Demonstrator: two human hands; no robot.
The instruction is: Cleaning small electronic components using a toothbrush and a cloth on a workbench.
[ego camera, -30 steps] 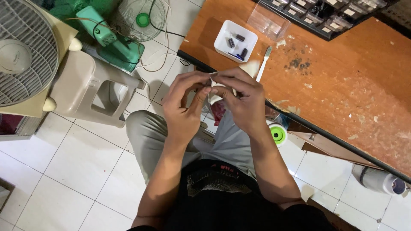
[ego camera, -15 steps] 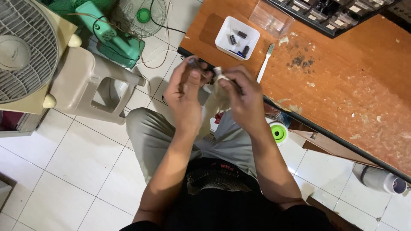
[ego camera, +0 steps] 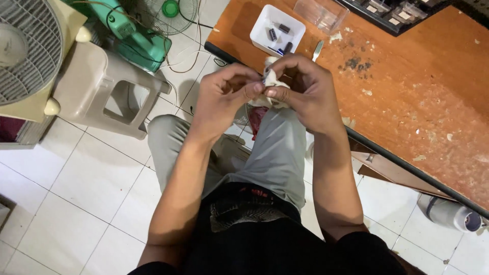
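Your left hand (ego camera: 221,97) and right hand (ego camera: 300,89) are pinching a small white wad (ego camera: 272,81) between them, above your lap beside the table (ego camera: 407,76); loosening either pinch risks dropping it onto the floor.

Black short-sleeved shirt (ego camera: 285,249), grey trousers (ego camera: 275,153), bare forearms.

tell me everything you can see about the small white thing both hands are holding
The small white piece looks pale, soft and crumpled, perhaps cloth or tissue; its material cannot be told for sure. It is pinched between the left hand and the right hand, above the person's lap, just short of the wooden table's edge. Fingers cover most of it. A small dark part shows at its top, too small to identify.
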